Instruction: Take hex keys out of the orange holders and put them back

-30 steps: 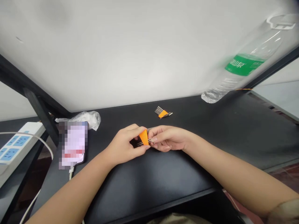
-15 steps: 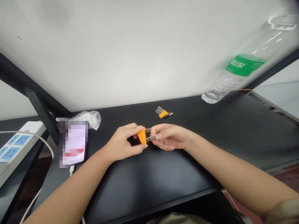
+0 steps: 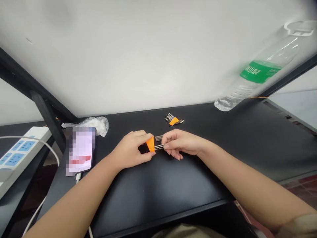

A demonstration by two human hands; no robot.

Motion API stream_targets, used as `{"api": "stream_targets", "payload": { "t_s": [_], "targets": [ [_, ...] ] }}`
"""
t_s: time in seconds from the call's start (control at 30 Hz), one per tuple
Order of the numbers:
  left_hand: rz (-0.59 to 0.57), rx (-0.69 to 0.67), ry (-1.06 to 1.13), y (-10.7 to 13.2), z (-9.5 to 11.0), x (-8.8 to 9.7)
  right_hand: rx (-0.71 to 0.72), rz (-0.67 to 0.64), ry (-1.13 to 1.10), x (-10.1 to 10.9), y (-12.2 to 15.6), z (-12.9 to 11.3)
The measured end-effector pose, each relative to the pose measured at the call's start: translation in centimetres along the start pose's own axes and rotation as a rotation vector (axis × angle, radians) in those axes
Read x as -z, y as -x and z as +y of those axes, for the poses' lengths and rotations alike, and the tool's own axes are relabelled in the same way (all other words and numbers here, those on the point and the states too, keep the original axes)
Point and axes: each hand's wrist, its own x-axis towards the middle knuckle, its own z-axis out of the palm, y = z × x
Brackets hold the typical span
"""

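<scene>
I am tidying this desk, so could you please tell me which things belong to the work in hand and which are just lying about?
In use:
left hand gripping the orange holder
right hand pinching its metal keys

Lying about:
second orange key set
water bottle
phone
plastic bag
power strip

Both bare forearms reached forward and converged at the middle. The left hand (image 3: 131, 151) was curled in a pinch, thumb under and fingers over. The right hand (image 3: 182, 142) faced it, thumb and forefinger pinched, other fingers curled beneath.
</scene>
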Motion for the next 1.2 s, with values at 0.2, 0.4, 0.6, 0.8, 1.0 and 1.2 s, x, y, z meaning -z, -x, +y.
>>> {"api": "stream_targets", "payload": {
  "t_s": [0.2,0.4,0.6,0.8,1.0,1.2],
  "targets": [
    [-0.047,-0.047,-0.066,0.1,-0.1,-0.2,-0.069,-0.009,0.177,-0.3,0.1,-0.3],
    [-0.103,0.002,-0.228,-0.1,-0.3,0.1,-0.034,0.180,0.505,-0.8,0.1,-0.3],
    [-0.136,0.042,-0.284,-0.1,-0.9,0.5,-0.074,0.161,0.504,-0.2,0.1,-0.2],
    [-0.103,0.094,-0.263,0.1,-2.1,0.9,-0.143,0.290,0.618,0.4,0.6,-1.0],
    [-0.130,0.102,-0.264,0.0,-1.9,0.3,-0.250,0.348,0.839,0.0,1.0,-1.9],
    [-0.137,0.103,-0.261,-0.1,-1.9,0.3,-0.187,0.378,1.047,0.2,1.2,-2.2]
  ]
}}
